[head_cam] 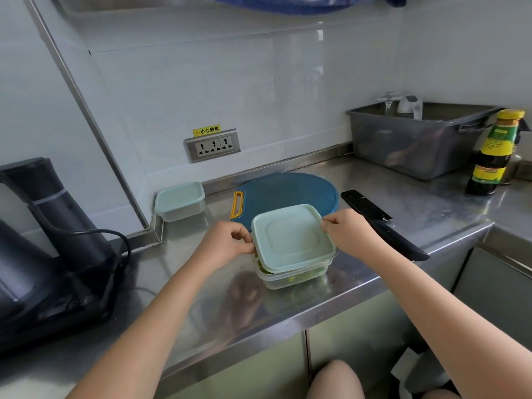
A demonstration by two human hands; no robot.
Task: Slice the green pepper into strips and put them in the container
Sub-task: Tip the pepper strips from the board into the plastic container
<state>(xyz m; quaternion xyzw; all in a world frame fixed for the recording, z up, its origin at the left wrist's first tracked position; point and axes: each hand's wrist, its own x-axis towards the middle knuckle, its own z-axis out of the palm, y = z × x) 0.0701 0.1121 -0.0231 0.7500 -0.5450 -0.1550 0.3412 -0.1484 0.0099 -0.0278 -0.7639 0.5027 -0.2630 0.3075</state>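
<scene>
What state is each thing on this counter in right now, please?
lid, askew over the container, not sealed
container, on the counter, green pepper pieces inside
left-hand grip, pinching the lid's left edge
right-hand grip, pinching the lid's right edge
second container, lidded shut
knife, lying unheld on the counter
cutting board, lying flat
sauce bottle, upright, capped

Container (292, 279): two. Lid (292, 236): two. Board (288, 191): one. Knife (384, 223): one. Bottle (493, 156): one. Tub (414, 145): one. Socket panel (213, 146): one. Black appliance (49, 226): one.
</scene>
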